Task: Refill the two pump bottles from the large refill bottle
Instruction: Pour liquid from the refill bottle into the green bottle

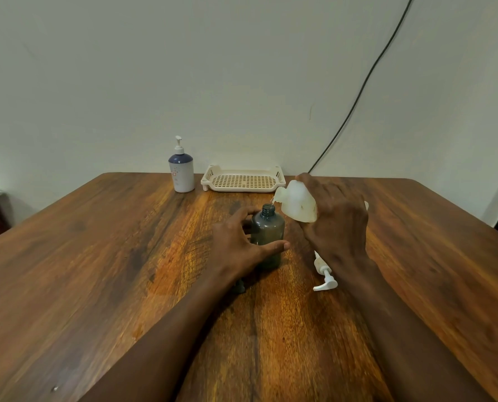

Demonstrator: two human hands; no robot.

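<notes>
Table [97, 271]: brown wood, bears everything below.
Tray [279, 175]: cream, slotted, at the far edge by the wall.
Refill bottle [297, 206]: translucent white, tipped leftward, gripped by the right hand [337, 221]; its spout is just above the grey bottle's open neck, with a thin stream between them.
White bottle [181, 175]: pump fitted, upright, left of the tray.
Grey bottle [269, 227]: upright at table centre, left hand [236, 245] curled round it.
Pump [324, 272]: loose, lying under the right wrist.

Smoky grey bottle [268, 235], translucent white refill bottle [298, 206], cream perforated tray [243, 179], streaked brown table [97, 256].
</notes>
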